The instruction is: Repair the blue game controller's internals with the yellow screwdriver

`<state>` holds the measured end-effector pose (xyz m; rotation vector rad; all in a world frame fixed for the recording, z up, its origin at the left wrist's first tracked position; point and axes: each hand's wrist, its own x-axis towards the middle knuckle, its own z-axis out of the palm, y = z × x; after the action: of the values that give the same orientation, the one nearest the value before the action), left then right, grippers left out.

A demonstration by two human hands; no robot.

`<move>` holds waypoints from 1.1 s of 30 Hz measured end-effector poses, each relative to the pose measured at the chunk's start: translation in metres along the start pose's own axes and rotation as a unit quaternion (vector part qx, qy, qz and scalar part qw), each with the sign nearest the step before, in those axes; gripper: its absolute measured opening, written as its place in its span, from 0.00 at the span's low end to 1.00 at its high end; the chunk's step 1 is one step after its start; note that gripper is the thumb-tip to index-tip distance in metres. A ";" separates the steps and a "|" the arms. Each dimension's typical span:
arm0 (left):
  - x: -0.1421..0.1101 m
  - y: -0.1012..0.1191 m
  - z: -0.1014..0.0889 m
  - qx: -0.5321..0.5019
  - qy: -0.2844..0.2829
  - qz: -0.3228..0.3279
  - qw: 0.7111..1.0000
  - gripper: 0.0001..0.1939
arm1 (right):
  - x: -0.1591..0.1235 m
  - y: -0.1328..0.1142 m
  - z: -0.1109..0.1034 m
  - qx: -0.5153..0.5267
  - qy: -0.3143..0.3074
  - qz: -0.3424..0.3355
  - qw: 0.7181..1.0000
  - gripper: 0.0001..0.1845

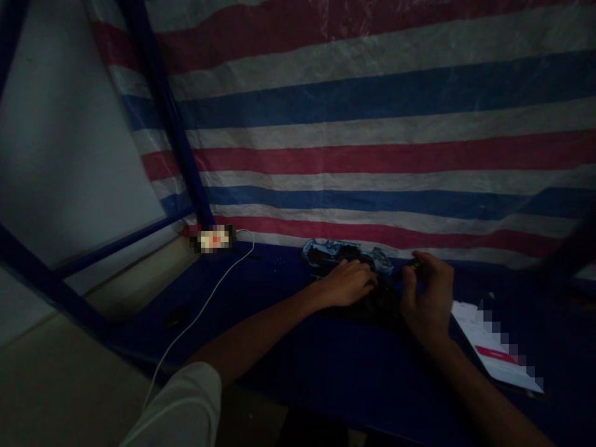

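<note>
The scene is very dark. My left hand (350,282) rests with curled fingers on a black object (372,304) lying on the dark blue table (298,366). My right hand (428,295) is closed in a pinch around a small dark item at its fingertips, just right of the left hand; I cannot make out what it is. Behind both hands lies a blue and black patterned shell-like piece (321,249), against the back of the table.
A white cable (205,304) runs from a small device (215,238) at the back left across the table and off its front edge. White papers (488,347) lie at the right. A striped red, white and blue tarp (372,124) hangs behind. Blue frame bars (162,112) stand at left.
</note>
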<state>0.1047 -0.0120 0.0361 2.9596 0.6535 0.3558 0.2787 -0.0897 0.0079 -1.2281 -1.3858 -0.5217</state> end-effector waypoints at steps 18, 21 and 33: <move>0.006 -0.007 0.006 -0.090 0.013 -0.009 0.996 0.10 | 0.001 -0.003 -0.001 -0.012 -0.022 0.008 1.000 0.20; 0.007 -0.007 0.005 -0.080 0.010 -0.010 0.997 0.10 | 0.002 -0.004 -0.001 -0.016 -0.021 0.008 1.000 0.19; 0.008 -0.013 0.015 -0.107 0.035 -0.006 0.994 0.10 | 0.006 -0.004 0.000 -0.020 -0.032 0.003 0.999 0.19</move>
<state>0.1102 0.0030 0.0216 2.7498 0.5995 0.4963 0.2763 -0.0892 0.0149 -1.2911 -1.4320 -0.5130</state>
